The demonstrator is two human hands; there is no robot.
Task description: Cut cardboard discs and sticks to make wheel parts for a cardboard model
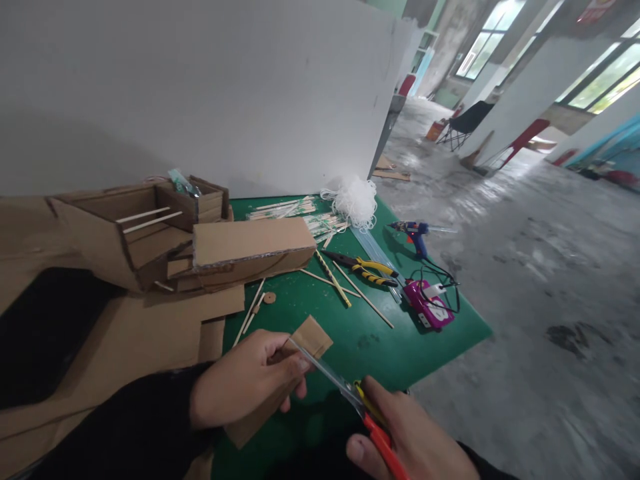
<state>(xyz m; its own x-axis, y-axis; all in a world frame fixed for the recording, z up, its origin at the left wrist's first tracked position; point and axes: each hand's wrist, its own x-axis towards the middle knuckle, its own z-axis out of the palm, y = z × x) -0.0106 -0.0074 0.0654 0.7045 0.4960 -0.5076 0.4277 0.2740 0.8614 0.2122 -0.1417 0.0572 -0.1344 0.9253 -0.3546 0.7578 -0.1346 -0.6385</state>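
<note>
My left hand (250,379) is closed on a strip of brown cardboard (313,337), whose far end sticks out past the fingertips and whose near end shows below the hand. My right hand (407,433) grips a pair of scissors (383,443) with red and yellow handles. The scissor blades point up and left, reaching to the cardboard beside the left fingertips. Whether the blade edges have the cardboard between them cannot be made out. Beyond the hands, a small round cardboard disc (269,298) lies near thin wooden sticks (254,313).
A cardboard structure (255,247) stands at the back left of the green table (370,343). Pliers (363,265), a pencil (334,280), white string (355,200), a glue gun (417,233) and a purple power strip (430,305) lie towards the right. Cardboard sheets (165,333) cover the left.
</note>
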